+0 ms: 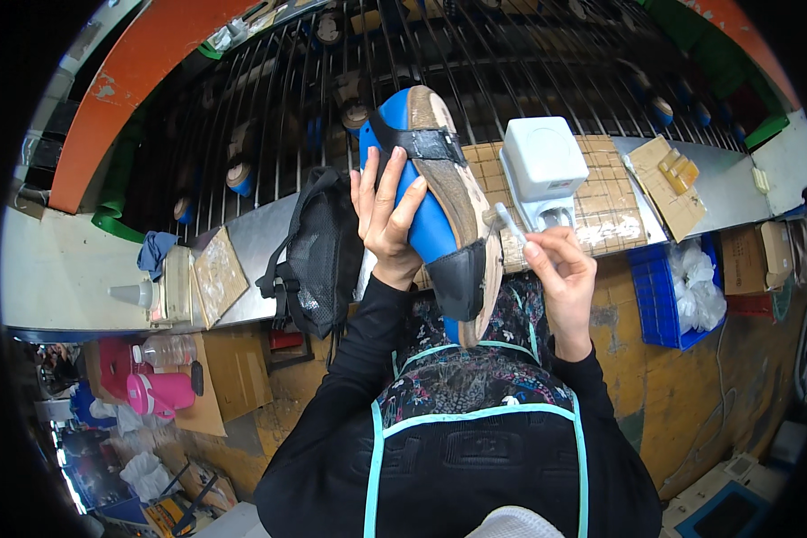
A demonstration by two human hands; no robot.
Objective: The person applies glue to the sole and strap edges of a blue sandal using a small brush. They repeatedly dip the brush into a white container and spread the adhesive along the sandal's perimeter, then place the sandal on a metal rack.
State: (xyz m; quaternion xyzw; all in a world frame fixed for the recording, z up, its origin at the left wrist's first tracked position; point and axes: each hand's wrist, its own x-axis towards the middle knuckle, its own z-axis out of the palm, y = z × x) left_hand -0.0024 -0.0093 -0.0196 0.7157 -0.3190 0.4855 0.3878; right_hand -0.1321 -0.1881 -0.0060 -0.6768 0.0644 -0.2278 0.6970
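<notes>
My left hand grips a blue shoe last from its left side, fingers spread along it. A sandal upper with black straps is on the last, and its brown-and-beige sole side faces right. In my right hand a small brush with a pale handle is pinched between thumb and fingers. The brush head is at the sole's right edge; whether it touches is hard to tell. Just beyond my right hand stands a white plastic dispenser with a metallic round opening at its near side.
Cardboard lies under the dispenser. Behind it, a rack of dark bars carries more shoes on blue lasts. A black mesh bag sits left of my left arm. A blue crate with plastic bags stands low at right.
</notes>
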